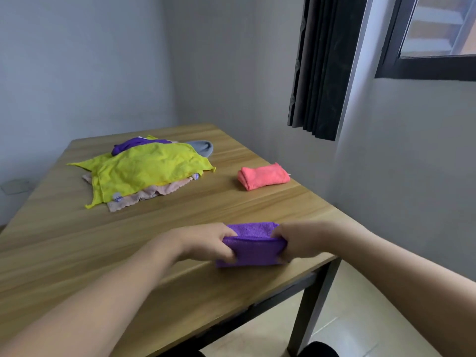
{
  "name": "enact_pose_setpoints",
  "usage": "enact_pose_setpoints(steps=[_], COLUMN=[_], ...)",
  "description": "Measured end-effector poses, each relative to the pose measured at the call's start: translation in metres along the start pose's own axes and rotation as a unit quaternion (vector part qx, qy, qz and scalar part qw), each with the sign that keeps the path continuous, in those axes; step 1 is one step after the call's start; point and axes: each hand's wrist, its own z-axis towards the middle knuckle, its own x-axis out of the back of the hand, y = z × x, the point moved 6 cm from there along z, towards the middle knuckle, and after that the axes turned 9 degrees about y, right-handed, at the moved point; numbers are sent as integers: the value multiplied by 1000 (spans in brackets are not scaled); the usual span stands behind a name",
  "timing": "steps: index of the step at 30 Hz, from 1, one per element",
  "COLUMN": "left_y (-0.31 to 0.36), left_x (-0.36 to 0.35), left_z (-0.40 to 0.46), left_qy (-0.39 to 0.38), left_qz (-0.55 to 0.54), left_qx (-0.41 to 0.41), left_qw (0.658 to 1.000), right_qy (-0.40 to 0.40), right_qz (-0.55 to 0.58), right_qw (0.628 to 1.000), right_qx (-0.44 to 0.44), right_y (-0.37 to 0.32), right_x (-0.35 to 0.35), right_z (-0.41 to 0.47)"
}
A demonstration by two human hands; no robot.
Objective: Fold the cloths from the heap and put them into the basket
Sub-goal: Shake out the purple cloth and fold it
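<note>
A folded purple cloth (253,247) lies near the table's front right edge. My left hand (206,243) grips its left end and my right hand (301,240) grips its right end, thumbs on top. Further back lies the heap (144,171): a yellow cloth on top, with beige, purple and grey cloths showing under and behind it. A folded coral cloth (264,176) sits on the table to the right of the heap. No basket is in view.
The wooden table (77,253) has a dark metal leg (311,313) at its right front corner. Grey walls stand behind and to the right. A dark curtain (324,65) hangs beside a window at the upper right.
</note>
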Motion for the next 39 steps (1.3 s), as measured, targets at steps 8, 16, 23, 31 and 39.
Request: enact_pose_setpoints(steps=[8, 16, 23, 31, 39], left_y=[-30, -35, -26, 2, -19], left_x=[11, 15, 2, -8, -38], left_z=[17, 38, 37, 31, 31], left_qy=[92, 282, 372, 457, 297], left_qz=[-288, 11, 102, 339, 210], left_qx=[124, 147, 109, -89, -152], left_qw=[945, 948, 916, 817, 919], right_qy=[-6, 57, 155, 423, 534], right_qz=[255, 99, 113, 33, -177], right_qw=[959, 980, 956, 889, 821], right_qx=[-121, -161, -220, -169, -101], right_y=[33, 36, 39, 30, 31], right_x=[5, -5, -22, -32, -28], right_z=[29, 51, 56, 41, 50])
